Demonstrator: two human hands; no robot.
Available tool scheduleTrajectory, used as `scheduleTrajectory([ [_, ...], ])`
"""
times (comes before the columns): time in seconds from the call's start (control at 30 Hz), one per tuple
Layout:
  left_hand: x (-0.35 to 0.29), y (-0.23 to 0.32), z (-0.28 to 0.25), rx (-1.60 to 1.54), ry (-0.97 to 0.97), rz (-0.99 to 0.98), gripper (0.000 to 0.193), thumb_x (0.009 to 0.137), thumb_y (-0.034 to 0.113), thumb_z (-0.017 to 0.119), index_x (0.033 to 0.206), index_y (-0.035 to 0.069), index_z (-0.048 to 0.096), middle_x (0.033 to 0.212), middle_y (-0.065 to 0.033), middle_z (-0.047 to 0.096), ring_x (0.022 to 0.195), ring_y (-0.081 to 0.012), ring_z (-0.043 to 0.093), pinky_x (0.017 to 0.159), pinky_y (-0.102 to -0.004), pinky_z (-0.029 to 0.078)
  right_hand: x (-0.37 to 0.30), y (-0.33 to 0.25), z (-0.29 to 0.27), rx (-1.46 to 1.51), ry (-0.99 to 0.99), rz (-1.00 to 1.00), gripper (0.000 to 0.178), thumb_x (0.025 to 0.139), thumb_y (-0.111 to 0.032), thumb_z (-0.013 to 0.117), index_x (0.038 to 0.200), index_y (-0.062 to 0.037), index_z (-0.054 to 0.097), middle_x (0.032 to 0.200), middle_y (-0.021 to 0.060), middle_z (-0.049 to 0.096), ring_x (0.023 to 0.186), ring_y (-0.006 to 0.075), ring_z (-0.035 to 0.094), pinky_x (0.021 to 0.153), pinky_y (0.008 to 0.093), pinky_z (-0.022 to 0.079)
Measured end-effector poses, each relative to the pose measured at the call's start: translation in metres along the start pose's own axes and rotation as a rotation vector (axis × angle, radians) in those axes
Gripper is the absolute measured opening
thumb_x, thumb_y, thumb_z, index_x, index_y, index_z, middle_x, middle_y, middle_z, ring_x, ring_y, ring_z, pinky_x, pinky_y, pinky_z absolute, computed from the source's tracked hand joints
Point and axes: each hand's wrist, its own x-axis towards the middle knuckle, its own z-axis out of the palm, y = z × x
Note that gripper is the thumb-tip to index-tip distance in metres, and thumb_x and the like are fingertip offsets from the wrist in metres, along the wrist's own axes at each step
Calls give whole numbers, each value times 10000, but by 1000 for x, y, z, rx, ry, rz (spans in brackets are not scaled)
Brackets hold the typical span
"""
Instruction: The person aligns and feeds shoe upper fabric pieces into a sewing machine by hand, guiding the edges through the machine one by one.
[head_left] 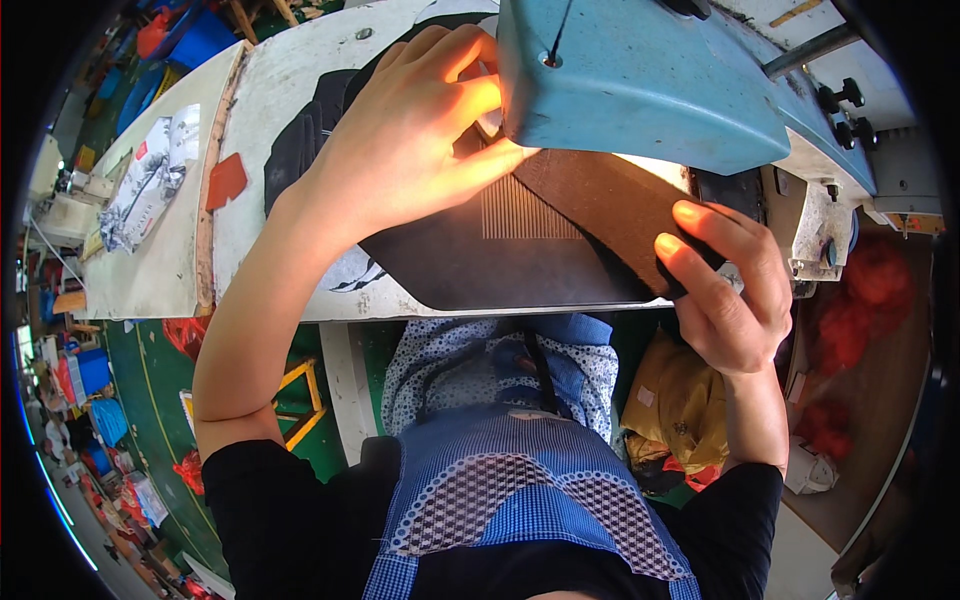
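Observation:
A brown leather-like piece (610, 205) runs slantwise under the lit edge of a blue machine head (650, 90). Its lower right end is pinched by my right hand (735, 290), two fingertips on top and the thumb out of sight. My left hand (410, 140) is spread at the machine's left side, thumb over the strip's upper end; the other fingertips are partly hidden by the machine. Beneath the strip lies a smooth dark plate or sheet (450, 265) with a comb-like row of thin lines (525, 210).
Black material (295, 150) lies beside my left forearm on the white table (270, 75). Left of it are a small reddish-brown scrap (227, 180) and a crumpled silver package (150, 180). Black knobs (850, 110) jut from the machine's right. Below right hangs a yellow-brown bag (685, 395).

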Motion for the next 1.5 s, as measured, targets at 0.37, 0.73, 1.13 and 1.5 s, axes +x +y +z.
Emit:
scheduleTrajectory([
  [0.37, -2, -11, 2, -26, 42, 32, 164, 786, 118, 751, 873, 52, 628, 916, -83, 614, 923, -296, 620, 842, -420, 510, -4, -16, 18, -31, 13, 0, 365, 568, -9, 749, 933, 5, 759, 979, 140, 722, 744, 243, 707, 629, 303, 605],
  [0.73, -2, -2, 1, -49, -1, -54, 251, 805, 217, 804, 951, 62, 672, 970, -84, 614, 950, -288, 625, 852, -412, 526, 3, -25, 31, -1, 16, 7, 395, 573, -21, 723, 966, -17, 766, 988, 137, 715, 777, 244, 715, 635, 311, 610],
  [1.13, -5, 13, -3, 1, -109, -92, 438, 794, 340, 815, 1077, 45, 657, 1125, -147, 632, 1094, -344, 631, 982, -429, 517, 1, -27, 39, 105, 18, 101, 326, 672, 11, 779, 995, -2, 737, 1015, 142, 697, 816, 264, 728, 654, 317, 610],
  [1.5, -9, 16, -1, 12, -105, -99, 420, 823, 356, 789, 1075, 38, 679, 1160, -162, 642, 1151, -367, 622, 1035, -446, 497, 8, -25, 46, 172, -3, 130, 344, 708, -35, 789, 1044, 5, 726, 1092, 163, 709, 908, 318, 725, 767, 370, 613],
])
